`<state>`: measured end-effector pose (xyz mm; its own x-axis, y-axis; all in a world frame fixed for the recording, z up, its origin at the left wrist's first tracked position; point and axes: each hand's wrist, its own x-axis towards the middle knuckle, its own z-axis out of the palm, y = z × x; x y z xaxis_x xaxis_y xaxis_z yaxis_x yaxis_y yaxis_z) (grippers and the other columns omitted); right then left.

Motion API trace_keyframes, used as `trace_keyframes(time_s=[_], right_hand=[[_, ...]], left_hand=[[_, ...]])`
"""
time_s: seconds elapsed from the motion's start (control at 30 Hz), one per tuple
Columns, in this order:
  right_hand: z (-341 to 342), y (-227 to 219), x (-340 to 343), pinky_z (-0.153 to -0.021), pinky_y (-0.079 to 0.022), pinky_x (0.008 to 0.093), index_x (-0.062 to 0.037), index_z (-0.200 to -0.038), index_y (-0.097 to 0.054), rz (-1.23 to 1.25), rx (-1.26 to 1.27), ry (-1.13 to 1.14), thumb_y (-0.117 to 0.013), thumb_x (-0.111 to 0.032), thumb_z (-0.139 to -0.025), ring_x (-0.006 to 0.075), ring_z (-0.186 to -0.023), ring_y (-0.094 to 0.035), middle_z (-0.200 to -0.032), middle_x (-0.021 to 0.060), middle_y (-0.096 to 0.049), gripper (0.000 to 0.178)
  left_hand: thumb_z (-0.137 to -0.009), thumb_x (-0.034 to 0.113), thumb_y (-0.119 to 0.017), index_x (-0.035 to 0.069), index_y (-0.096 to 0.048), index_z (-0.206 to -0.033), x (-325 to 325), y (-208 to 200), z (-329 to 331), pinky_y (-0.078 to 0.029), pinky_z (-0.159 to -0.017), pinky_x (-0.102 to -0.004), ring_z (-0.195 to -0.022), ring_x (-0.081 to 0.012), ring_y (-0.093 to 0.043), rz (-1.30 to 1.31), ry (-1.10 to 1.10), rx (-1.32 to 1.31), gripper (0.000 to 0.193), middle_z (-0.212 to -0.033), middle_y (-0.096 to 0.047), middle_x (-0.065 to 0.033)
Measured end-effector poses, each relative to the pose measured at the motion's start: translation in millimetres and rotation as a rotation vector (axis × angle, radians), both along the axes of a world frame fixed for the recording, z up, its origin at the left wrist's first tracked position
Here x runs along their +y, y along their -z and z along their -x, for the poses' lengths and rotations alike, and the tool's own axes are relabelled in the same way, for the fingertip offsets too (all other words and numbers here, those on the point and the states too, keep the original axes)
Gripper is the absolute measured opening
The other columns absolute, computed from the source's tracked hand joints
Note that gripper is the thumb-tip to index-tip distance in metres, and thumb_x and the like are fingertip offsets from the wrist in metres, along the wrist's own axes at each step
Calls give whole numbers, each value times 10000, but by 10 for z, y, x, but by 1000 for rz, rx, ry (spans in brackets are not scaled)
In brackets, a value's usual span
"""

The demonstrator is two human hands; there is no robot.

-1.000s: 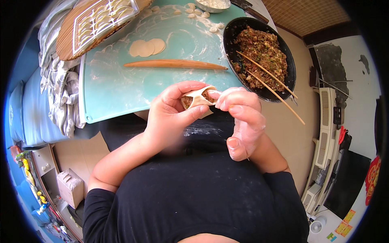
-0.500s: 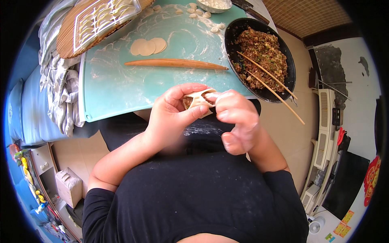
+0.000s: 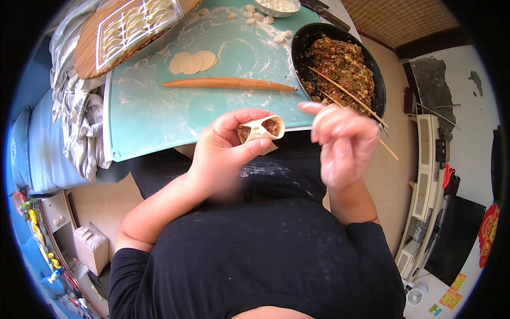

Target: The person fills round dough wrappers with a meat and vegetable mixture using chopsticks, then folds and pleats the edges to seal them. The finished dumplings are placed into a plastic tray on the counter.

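On the left, a blue sofa (image 3: 41, 146) with a rumpled grey-and-white cloth (image 3: 86, 127) beside it; nearer, a pale box-shaped object (image 3: 91, 249). On the right, tan floor (image 3: 394, 199), a cream slatted unit (image 3: 423, 195), a dark flat panel (image 3: 456, 240) and a red ornament (image 3: 487, 235).

We find the scene brightly and evenly lit, its light source hard to place. The smooth pale-turquoise rectangular mat (image 3: 154, 119) looks slightly washed out, while the black short-sleeved fabric T-shirt (image 3: 255, 255) shows little detail. We see the bare right hand (image 3: 346, 142) blurred; the bare left hand (image 3: 219, 146) is sharper, hazy near its wrist. Straight edges bend toward the rim, fringed blue at left, and the corners are black.
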<state>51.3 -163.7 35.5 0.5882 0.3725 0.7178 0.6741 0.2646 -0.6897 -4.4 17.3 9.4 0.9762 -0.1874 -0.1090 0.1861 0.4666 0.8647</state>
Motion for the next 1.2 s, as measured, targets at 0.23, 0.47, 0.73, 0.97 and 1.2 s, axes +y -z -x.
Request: trace_keyframes(time_s=[0.23,0.47,0.73,0.97,1.2], right_hand=[[-360,114,-309,-889,-375,385,-57,-863,-613,701,-7,648,-617,-49,-731,229,-825,-539,-789,76,-581,132],[27,52,-44,-508,-404,278,-26,-750,-574,554,282,222,-701,-129,-709,177,-558,-503,-663,63,-518,169],[80,0,93,-522,-404,332,-57,-762,-560,614,108,264,-696,-161,-698,242,-584,-510,-651,73,-517,182],[89,-8,114,-545,-402,368,-54,-738,-540,657,-94,306,-658,-89,-697,284,-612,-502,-667,88,-520,130],[97,62,144,-540,-409,352,-37,-744,-538,618,-129,314,-654,-59,-696,264,-613,-502,-667,88,-517,127]], left_hand=[[-767,-60,-611,-8,-491,-1143,14,37,-37,-471,-854,-293,-991,-154,-552,53,-95,-69,399,-1094,-559,-93],[-767,-72,-602,-18,-485,-1147,-29,14,-48,-450,-884,-298,-1034,-163,-532,-2,-115,-158,401,-1126,-543,-104],[-768,-98,-579,-16,-495,-1148,-46,-1,-15,-431,-899,-277,-1043,-151,-529,-99,-131,-221,398,-1133,-544,-91],[-756,-104,-590,8,-512,-1141,-56,51,-8,-448,-870,-259,-1029,-141,-539,-207,-167,-296,409,-1128,-555,-81],[-766,-92,-587,7,-512,-1143,-31,72,3,-447,-868,-254,-1026,-141,-541,-244,-155,-274,397,-1131,-555,-81]])
